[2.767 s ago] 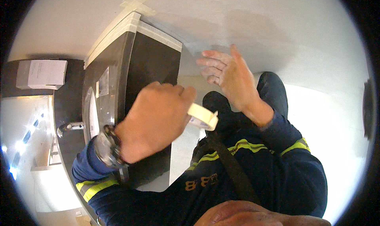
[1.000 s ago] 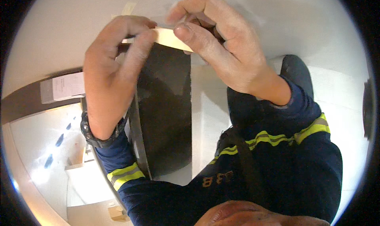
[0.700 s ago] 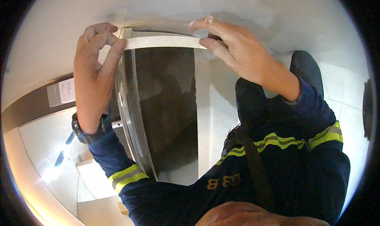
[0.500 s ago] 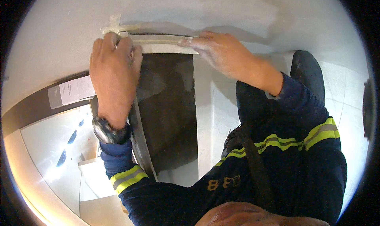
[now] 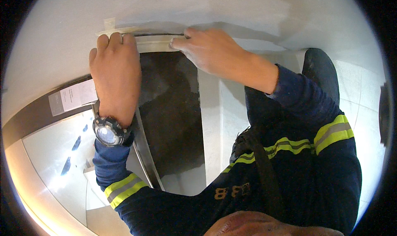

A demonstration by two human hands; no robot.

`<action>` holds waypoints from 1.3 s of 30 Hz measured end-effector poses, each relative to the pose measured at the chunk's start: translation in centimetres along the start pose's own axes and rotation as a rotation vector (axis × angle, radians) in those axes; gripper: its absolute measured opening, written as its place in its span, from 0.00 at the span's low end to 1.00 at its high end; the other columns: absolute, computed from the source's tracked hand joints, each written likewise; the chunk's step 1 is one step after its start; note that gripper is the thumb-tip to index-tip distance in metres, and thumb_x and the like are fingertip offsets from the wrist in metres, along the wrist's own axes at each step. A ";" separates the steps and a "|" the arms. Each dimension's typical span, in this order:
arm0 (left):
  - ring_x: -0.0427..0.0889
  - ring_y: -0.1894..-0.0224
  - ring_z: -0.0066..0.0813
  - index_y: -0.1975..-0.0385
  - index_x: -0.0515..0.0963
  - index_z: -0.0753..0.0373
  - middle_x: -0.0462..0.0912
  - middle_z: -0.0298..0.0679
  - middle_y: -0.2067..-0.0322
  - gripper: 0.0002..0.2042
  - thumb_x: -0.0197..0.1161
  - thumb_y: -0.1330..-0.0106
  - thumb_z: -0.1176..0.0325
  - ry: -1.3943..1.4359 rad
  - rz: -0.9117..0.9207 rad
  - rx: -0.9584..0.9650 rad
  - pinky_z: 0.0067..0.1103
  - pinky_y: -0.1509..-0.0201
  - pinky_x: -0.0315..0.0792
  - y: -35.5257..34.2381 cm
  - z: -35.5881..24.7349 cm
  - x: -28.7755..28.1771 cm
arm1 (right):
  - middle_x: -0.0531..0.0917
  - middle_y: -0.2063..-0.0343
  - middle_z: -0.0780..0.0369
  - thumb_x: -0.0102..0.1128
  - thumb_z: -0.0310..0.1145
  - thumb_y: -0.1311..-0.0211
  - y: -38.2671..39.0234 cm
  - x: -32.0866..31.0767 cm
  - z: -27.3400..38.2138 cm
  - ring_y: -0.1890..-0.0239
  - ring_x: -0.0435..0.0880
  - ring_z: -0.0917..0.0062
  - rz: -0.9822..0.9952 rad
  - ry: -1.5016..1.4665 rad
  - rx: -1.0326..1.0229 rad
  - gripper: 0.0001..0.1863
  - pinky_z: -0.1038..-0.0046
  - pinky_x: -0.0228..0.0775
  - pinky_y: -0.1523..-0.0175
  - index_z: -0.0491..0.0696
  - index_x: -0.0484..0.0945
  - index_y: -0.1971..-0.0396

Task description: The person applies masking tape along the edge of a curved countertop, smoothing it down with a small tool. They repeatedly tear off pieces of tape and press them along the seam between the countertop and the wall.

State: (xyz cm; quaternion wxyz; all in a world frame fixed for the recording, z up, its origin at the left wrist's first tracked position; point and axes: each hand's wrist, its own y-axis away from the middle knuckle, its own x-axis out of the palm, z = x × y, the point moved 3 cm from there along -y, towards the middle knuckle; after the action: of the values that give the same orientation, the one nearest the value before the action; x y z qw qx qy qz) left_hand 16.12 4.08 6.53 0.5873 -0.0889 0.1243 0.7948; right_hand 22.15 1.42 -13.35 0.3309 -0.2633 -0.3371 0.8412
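Pale wall point(image 5: 231, 8) behind, left hand point(image 5: 115, 66) curls at tape point(image 5: 153, 44), right hand point(image 5: 209, 52) slants onto it; I cannot tell either grip.

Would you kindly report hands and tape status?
Left hand curled at pale tape, hiding its left end; right hand touching it farther right. Tape edging dark panel.

In the frame's upper left, the left hand point(image 5: 115, 68) is at the left part of a pale tape strip point(image 5: 154, 44), above a dark panel point(image 5: 171, 112). Upper centre, the right hand point(image 5: 209, 51) touches the strip's right part; its exact grip is hard to tell. A black wristwatch point(image 5: 108, 132) sits mid-left.
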 end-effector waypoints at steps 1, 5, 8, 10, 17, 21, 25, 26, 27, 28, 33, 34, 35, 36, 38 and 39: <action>0.81 0.56 0.37 0.65 0.84 0.61 0.85 0.38 0.65 0.04 0.64 0.36 0.71 -0.008 0.013 0.005 0.32 0.54 0.76 -0.1 -0.1 0.2 | 0.84 0.66 0.54 0.61 0.33 0.33 -0.2 0.0 0.1 0.65 0.88 0.56 0.002 -0.006 0.007 0.14 0.56 0.82 0.63 0.51 0.84 0.50; 0.82 0.56 0.35 0.65 0.85 0.61 0.86 0.37 0.64 0.04 0.64 0.35 0.72 -0.081 0.111 0.001 0.31 0.53 0.76 -0.1 -0.7 0.7 | 0.86 0.70 0.52 0.58 0.31 0.35 -1.1 1.0 0.3 0.64 0.90 0.54 -0.004 -0.010 0.006 0.12 0.53 0.84 0.60 0.48 0.86 0.56; 0.82 0.56 0.33 0.65 0.85 0.61 0.86 0.37 0.65 0.04 0.65 0.34 0.71 -0.099 0.153 0.004 0.30 0.54 0.76 -0.3 -0.8 0.8 | 0.87 0.70 0.51 0.58 0.32 0.35 -1.2 1.1 0.4 0.63 0.90 0.54 0.023 -0.008 0.022 0.11 0.53 0.84 0.59 0.48 0.87 0.58; 0.83 0.57 0.32 0.65 0.85 0.60 0.86 0.37 0.65 0.04 0.65 0.34 0.71 -0.105 0.157 0.003 0.30 0.55 0.77 -0.2 -0.8 0.7 | 0.87 0.68 0.51 0.59 0.32 0.34 -1.3 1.2 0.6 0.64 0.90 0.55 0.067 -0.002 0.030 0.12 0.55 0.84 0.60 0.49 0.87 0.55; 0.84 0.55 0.39 0.63 0.82 0.59 0.85 0.39 0.63 0.05 0.61 0.34 0.69 -0.086 0.190 -0.028 0.35 0.55 0.79 0.3 0.0 1.3 | 0.85 0.65 0.53 0.61 0.33 0.33 -1.7 1.3 1.7 0.66 0.89 0.58 0.148 0.029 0.055 0.15 0.60 0.84 0.61 0.51 0.87 0.49; 0.84 0.56 0.38 0.63 0.82 0.59 0.84 0.38 0.63 0.05 0.61 0.34 0.68 -0.100 0.214 -0.034 0.35 0.56 0.79 0.3 0.0 1.2 | 0.84 0.65 0.53 0.61 0.31 0.34 -1.7 0.7 2.0 0.67 0.89 0.58 0.134 0.068 0.026 0.15 0.60 0.83 0.62 0.51 0.87 0.50; 0.84 0.56 0.38 0.63 0.82 0.59 0.84 0.38 0.63 0.05 0.60 0.34 0.69 -0.097 0.192 -0.028 0.35 0.57 0.79 0.4 0.2 1.2 | 0.82 0.66 0.54 0.60 0.30 0.34 -1.2 1.1 1.4 0.68 0.87 0.59 0.061 0.039 -0.021 0.17 0.60 0.82 0.63 0.51 0.86 0.47; 0.85 0.56 0.38 0.63 0.82 0.59 0.84 0.38 0.63 0.06 0.60 0.34 0.69 -0.097 0.183 -0.030 0.35 0.57 0.79 0.5 0.2 1.2 | 0.82 0.66 0.54 0.60 0.30 0.33 -0.8 1.6 1.1 0.68 0.87 0.59 0.036 0.041 -0.033 0.17 0.60 0.81 0.64 0.52 0.86 0.46; 0.85 0.56 0.38 0.62 0.82 0.58 0.84 0.38 0.63 0.06 0.60 0.34 0.69 -0.097 0.174 -0.032 0.35 0.57 0.79 0.6 0.2 1.3 | 0.82 0.66 0.55 0.60 0.31 0.33 -0.7 1.8 1.1 0.68 0.87 0.59 0.010 0.042 -0.046 0.17 0.60 0.81 0.64 0.53 0.86 0.45; 0.85 0.56 0.38 0.62 0.82 0.58 0.84 0.38 0.63 0.06 0.60 0.34 0.69 -0.093 0.155 -0.023 0.35 0.57 0.79 0.6 0.2 1.4 | 0.81 0.66 0.55 0.60 0.31 0.33 -0.5 1.9 1.1 0.68 0.87 0.59 0.019 0.042 -0.030 0.18 0.60 0.81 0.64 0.54 0.85 0.44; 0.84 0.56 0.38 0.62 0.83 0.58 0.84 0.38 0.63 0.06 0.60 0.34 0.69 -0.104 0.161 -0.022 0.35 0.56 0.79 0.7 0.3 1.6 | 0.84 0.59 0.50 0.56 0.33 0.31 -0.4 1.5 1.4 0.65 0.90 0.58 0.088 0.051 0.011 0.17 0.58 0.85 0.64 0.57 0.86 0.46; 0.84 0.56 0.38 0.62 0.83 0.58 0.84 0.38 0.63 0.06 0.60 0.34 0.69 -0.095 0.161 -0.023 0.35 0.56 0.79 0.7 0.3 1.6 | 0.82 0.60 0.52 0.57 0.33 0.31 -0.4 1.4 1.4 0.67 0.88 0.59 0.101 0.071 0.016 0.19 0.59 0.83 0.64 0.58 0.85 0.43; 0.84 0.56 0.38 0.62 0.83 0.59 0.84 0.38 0.63 0.06 0.61 0.34 0.69 -0.086 0.162 -0.024 0.35 0.56 0.79 0.6 0.3 1.6 | 0.80 0.61 0.53 0.57 0.32 0.32 -0.3 1.3 1.5 0.69 0.86 0.60 0.114 0.090 0.022 0.21 0.60 0.82 0.65 0.59 0.83 0.41; 0.84 0.56 0.38 0.62 0.83 0.59 0.84 0.38 0.63 0.06 0.61 0.34 0.69 -0.078 0.162 -0.026 0.35 0.55 0.79 0.7 0.3 1.5 | 0.78 0.62 0.55 0.58 0.31 0.33 -0.2 1.3 1.6 0.71 0.85 0.61 0.126 0.110 0.027 0.23 0.61 0.81 0.65 0.60 0.82 0.38; 0.84 0.56 0.38 0.61 0.83 0.58 0.84 0.37 0.63 0.06 0.61 0.34 0.68 -0.080 0.152 -0.027 0.35 0.55 0.79 0.8 0.4 1.5 | 0.78 0.60 0.55 0.58 0.31 0.33 -0.1 1.3 1.8 0.71 0.84 0.61 0.135 0.129 0.027 0.24 0.62 0.81 0.64 0.61 0.81 0.37; 0.84 0.56 0.39 0.61 0.83 0.58 0.84 0.37 0.63 0.06 0.61 0.34 0.68 -0.080 0.147 -0.026 0.35 0.55 0.79 0.8 0.4 1.6 | 0.78 0.59 0.55 0.58 0.31 0.33 -0.1 1.4 1.9 0.71 0.84 0.62 0.139 0.138 0.029 0.25 0.62 0.81 0.63 0.61 0.81 0.36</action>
State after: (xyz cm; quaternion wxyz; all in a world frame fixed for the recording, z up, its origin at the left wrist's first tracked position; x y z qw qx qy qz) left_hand 14.91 5.39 6.49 0.5308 -0.0553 0.0963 0.8402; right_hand 20.05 1.71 -12.42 0.2982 -0.3386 -0.2820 0.8467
